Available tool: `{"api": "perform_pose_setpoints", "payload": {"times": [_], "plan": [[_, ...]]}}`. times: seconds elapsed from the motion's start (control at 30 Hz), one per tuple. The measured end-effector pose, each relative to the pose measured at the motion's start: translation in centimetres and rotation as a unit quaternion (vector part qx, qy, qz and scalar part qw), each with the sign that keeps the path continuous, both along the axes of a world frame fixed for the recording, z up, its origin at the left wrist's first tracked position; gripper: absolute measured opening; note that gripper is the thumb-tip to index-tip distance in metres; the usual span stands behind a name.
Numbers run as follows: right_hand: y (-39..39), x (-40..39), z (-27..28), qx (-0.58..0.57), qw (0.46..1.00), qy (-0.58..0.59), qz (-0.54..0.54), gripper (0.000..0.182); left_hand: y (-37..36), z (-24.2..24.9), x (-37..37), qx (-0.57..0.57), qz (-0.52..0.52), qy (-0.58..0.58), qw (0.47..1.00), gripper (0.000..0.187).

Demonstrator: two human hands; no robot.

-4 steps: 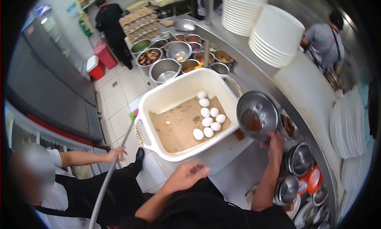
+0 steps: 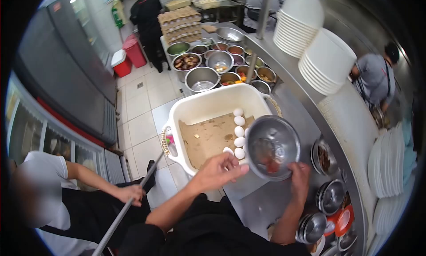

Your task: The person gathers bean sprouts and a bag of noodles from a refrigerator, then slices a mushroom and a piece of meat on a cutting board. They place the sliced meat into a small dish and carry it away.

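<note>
My right hand [image 2: 300, 178] grips the lower right rim of a metal bowl [image 2: 284, 134], which holds some clear liquid and a reddish patch. My left hand [image 2: 218, 171] is just left of that bowl, fingers apart and holding nothing. Behind both stands a white tub [image 2: 182, 107] with rope-wrapped handles. Brown cardboard [image 2: 206, 134] lines its bottom, and several white eggs [image 2: 238, 132] lie on its right side. The bowl overhangs the tub's right edge and hides some of the eggs.
Metal bowls of food [image 2: 186, 62] and stacked egg trays [image 2: 179, 25] stand behind the tub. White containers [image 2: 326, 61] sit on the right shelf. At the left, a person [image 2: 57, 189] holds a pole [image 2: 128, 204]. Other people stand farther back.
The metal bowl and my right hand have come left, over the tub's edge. My left hand has moved up and right, closer to the bowl. The view has shifted slightly.
</note>
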State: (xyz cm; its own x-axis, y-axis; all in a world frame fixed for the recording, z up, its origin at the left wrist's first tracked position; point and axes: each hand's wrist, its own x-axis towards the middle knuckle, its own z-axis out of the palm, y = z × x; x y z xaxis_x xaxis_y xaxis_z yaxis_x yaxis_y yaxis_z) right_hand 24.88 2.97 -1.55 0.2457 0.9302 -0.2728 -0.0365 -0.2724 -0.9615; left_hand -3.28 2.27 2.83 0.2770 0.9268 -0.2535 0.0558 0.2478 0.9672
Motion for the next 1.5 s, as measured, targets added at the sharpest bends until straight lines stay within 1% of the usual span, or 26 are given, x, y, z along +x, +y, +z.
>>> {"api": "perform_pose_setpoints", "payload": {"times": [0.03,0.17,0.27,0.37,0.4,0.43,0.47,0.5,0.57,0.6,0.7,0.87,0.9,1.0,1.03,1.07,1.1,1.17,1.2,1.23,1.3,1.37,1.4,1.43,1.47,1.5], "plan": [[0.7,-1.3,0.8,0.003,1.000,-0.007,0.017,0.021,1.2,0.7,-0.3,-0.002,-0.024,0.022,0.999,0.040],[5.6,-7.6,3.8,0.064,0.983,0.050,0.166,0.027,6.5,1.8,-4.2,-0.043,0.105,-0.015,0.993,0.016],[7.9,-12.3,5.1,0.164,0.959,0.120,0.199,0.029,13.4,1.3,-8.9,0.063,0.233,-0.017,0.970,0.009],[8.8,-13.5,4.8,0.187,0.955,-0.012,0.231,0.024,21.5,0.6,-13.2,0.168,0.275,0.082,0.943,0.010],[8.8,-14.1,4.6,0.167,0.964,-0.002,0.207,0.017,24.1,-0.5,-14.3,0.170,0.278,0.077,0.942,0.010],[8.9,-14.4,4.1,0.170,0.963,-0.008,0.210,0.017,26.9,-1.7,-15.2,0.361,0.296,0.212,0.858,0.010],[8.9,-14.7,3.3,0.160,0.968,-0.014,0.193,0.016,29.0,-2.7,-15.8,0.527,0.298,0.336,0.721,0.010],[8.9,-15.0,2.6,0.150,0.973,-0.021,0.176,0.015,30.5,-3.2,-16.3,0.527,0.303,0.330,0.722,0.010],[8.5,-15.4,1.4,0.152,0.974,-0.039,0.166,0.013,33.0,-4.5,-16.9,0.467,0.204,0.465,0.724,0.009],[8.5,-15.7,1.1,0.151,0.976,-0.047,0.150,0.011,34.0,-5.2,-17.4,0.507,0.172,0.489,0.689,0.007],[7.6,-15.6,0.4,0.196,0.973,-0.102,0.073,0.009,35.3,-6.1,-18.6,0.565,0.094,0.487,0.659,0.003],[3.9,-14.0,-0.4,0.160,0.967,-0.171,-0.099,0.008,37.2,-7.5,-19.9,0.635,0.094,0.465,0.609,0.005],[3.5,-13.9,-0.5,0.160,0.968,-0.171,-0.085,0.008,37.4,-7.7,-20.6,0.647,0.126,0.449,0.603,0.005],[3.2,-13.5,-0.9,0.189,0.954,-0.213,-0.094,0.007,37.8,-8.8,-20.7,0.665,0.054,0.476,0.573,0.008],[3.3,-13.4,-0.8,0.197,0.948,-0.230,-0.098,0.007,39.0,-10.4,-21.3,0.656,0.069,0.527,0.536,0.007],[3.2,-13.4,-0.4,0.215,0.940,-0.241,-0.111,0.008,38.9,-11.1,-21.4,0.665,0.144,0.443,0.583,0.007],[2.8,-13.5,0.4,0.189,0.936,-0.260,-0.144,0.009,38.8,-10.6,-22.0,0.666,0.107,0.385,0.629,0.007],[2.0,-12.6,-0.2,0.195,0.898,-0.309,-0.246,0.012,39.9,-11.2,-22.9,0.678,0.072,0.423,0.597,0.011],[0.9,-12.7,-0.7,0.177,0.891,-0.310,-0.280,0.013,39.6,-10.8,-23.6,0.690,0.064,0.383,0.610,0.010],[0.3,-12.1,-0.6,0.173,0.885,-0.310,-0.301,0.013,40.6,-11.8,-24.9,0.671,0.098,0.405,0.613,0.004],[-1.9,-10.4,-0.6,0.126,0.829,-0.431,-0.333,0.016,40.8,-12.2,-25.2,0.633,0.217,0.432,0.604,0.010],[-4.2,-6.5,-2.6,0.117,0.805,-0.457,-0.359,0.020,41.0,-12.3,-26.0,0.565,0.165,0.500,0.635,0.016],[-5.2,-4.0,-3.4,0.070,0.759,-0.540,-0.357,0.025,40.3,-11.8,-25.5,0.567,0.159,0.500,0.635,0.016],[-5.8,-1.1,-4.3,0.027,0.708,-0.615,-0.348,0.030,39.2,-11.0,-25.2,0.533,0.205,0.457,0.682,0.018],[-6.6,2.5,-5.1,-0.010,0.725,-0.596,-0.345,0.036,38.4,-10.8,-24.8,0.495,0.253,0.407,0.725,0.020],[-7.6,6.1,-6.3,-0.048,0.746,-0.572,-0.338,0.043,38.3,-10.7,-24.9,0.493,0.253,0.415,0.722,0.020]]}}
